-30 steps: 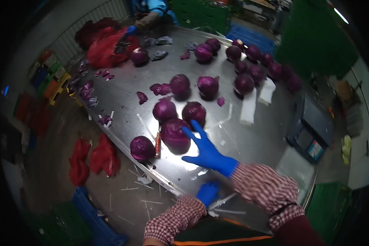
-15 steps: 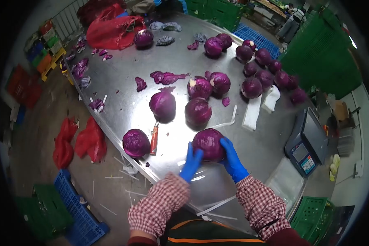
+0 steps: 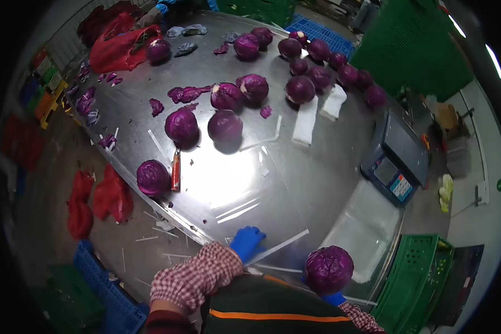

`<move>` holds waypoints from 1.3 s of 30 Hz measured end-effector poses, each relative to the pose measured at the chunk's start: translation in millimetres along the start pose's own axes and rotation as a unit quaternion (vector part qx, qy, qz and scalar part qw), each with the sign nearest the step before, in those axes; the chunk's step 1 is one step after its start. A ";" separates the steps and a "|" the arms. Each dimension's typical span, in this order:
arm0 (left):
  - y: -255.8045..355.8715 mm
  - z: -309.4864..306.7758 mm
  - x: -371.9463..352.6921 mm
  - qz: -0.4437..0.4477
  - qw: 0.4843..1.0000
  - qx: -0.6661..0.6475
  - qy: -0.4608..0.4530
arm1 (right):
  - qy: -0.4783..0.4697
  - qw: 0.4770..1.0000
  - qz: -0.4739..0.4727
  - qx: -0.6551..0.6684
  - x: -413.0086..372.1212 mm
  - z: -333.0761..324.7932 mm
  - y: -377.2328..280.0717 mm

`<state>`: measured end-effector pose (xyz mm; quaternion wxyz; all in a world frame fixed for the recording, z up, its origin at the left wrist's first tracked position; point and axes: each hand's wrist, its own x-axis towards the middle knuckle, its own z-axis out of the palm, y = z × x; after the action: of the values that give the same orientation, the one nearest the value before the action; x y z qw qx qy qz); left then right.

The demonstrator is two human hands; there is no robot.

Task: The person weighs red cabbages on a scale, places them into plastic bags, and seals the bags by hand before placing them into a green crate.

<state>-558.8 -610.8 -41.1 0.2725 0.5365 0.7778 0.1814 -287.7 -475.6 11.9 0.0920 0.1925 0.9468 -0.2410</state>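
My right hand [image 3: 333, 299], in a blue glove, is mostly hidden behind and beneath the red cabbage [image 3: 328, 269] it holds near the front edge of the metal table. My gloved left hand [image 3: 247, 244] is low over the table's front edge with loosely bent fingers and nothing visible in them. Beside it lies a white strip [image 3: 281, 245]. Farther left, another red cabbage [image 3: 153, 178] sits by a red-handled knife [image 3: 176, 171]. Two more cabbages, one trimmed round [image 3: 181, 127] and one shiny [image 3: 225, 128], stand beyond the knife.
A scale [image 3: 395, 161] stands at the right, with clear plastic bags [image 3: 362, 228] in front of it. Several cabbages are grouped at the back right near white foam pieces [image 3: 305, 122]. A green crate [image 3: 414, 273] is at lower right; red net bags [image 3: 112, 195] lie on the floor.
The cabbage moved from the table middle toward my body and right, in my right hand alone. My left hand let go of it and moved back to the front edge. The view shifted.
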 end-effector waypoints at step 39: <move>45.4 -58.3 -17.6 -0.083 0.957 -0.127 0.246 | -0.098 0.796 0.231 0.551 185.0 -54.8 -18.1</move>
<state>-556.6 -610.4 34.8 0.1528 0.3697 0.8332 0.3817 -467.7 -404.1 17.6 0.1158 0.3989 0.5674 -0.7110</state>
